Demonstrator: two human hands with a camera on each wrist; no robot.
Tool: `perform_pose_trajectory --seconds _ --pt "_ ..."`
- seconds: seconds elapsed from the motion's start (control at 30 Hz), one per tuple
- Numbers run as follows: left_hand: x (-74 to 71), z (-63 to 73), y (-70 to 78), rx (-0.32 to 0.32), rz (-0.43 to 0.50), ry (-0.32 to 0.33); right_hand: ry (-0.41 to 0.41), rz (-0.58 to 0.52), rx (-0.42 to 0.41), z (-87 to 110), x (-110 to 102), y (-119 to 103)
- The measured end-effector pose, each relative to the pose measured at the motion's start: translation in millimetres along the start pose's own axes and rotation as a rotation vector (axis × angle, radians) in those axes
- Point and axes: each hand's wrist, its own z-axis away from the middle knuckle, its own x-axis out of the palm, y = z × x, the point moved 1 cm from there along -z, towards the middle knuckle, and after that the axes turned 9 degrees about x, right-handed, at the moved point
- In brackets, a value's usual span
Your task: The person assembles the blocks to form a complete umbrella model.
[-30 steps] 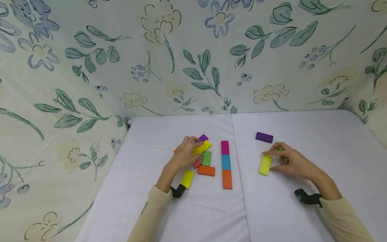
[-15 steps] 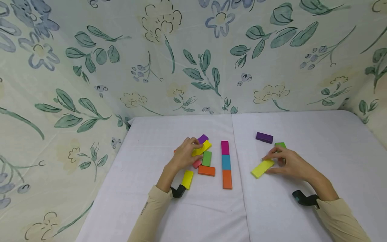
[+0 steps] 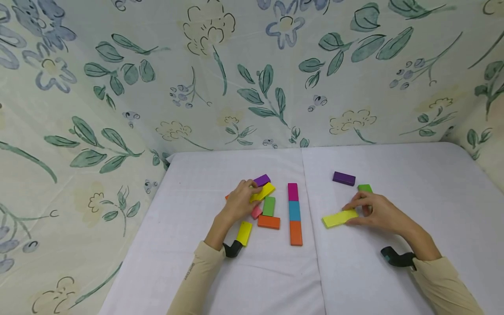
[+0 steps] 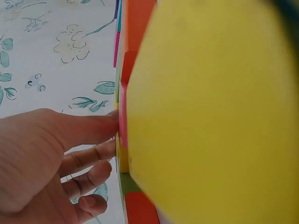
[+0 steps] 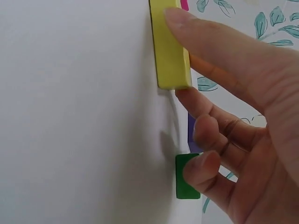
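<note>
My right hand (image 3: 374,213) pinches one end of a light yellow block (image 3: 334,219) between thumb and fingers. In the right wrist view the thumb lies over this yellow block (image 5: 170,56), and the other fingers curl below it. At the left, my left hand (image 3: 238,201) reaches over a loose pile and holds another yellow block (image 3: 267,190) between thumb and fingers. Around it lie a purple block (image 3: 261,180), a green block (image 3: 269,206), a pink block (image 3: 256,212) and an orange block (image 3: 269,222). The left hand hides part of the pile.
A magenta block (image 3: 292,192), a blue block (image 3: 294,211) and an orange block (image 3: 296,233) form a straight column mid-table. Behind the right hand are a dark purple block (image 3: 344,178) and a green block (image 3: 365,188). Another yellow block (image 3: 244,234) lies by the left wrist.
The right hand has turned its yellow block from nearly upright in view to nearly crosswise, its free end swinging left. The green block behind shows more. The left hand has barely moved.
</note>
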Motion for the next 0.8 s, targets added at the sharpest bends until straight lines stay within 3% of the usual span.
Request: perform_pose_trajectory --seconds 0.37,0.57,0.8 --pt "-1.9 0.4 -7.5 -0.024 0.014 0.039 -0.027 -0.012 -0.037 -0.7 2.7 -0.3" --pt "-3.1 1.6 -8.4 -0.037 0.023 0.069 -0.088 -0.065 0.006 -3.0 8.6 1.5" --pt "-2.4 1.6 -8.4 -0.045 0.031 0.083 -0.081 -0.114 0.002 -4.2 13.0 1.6"
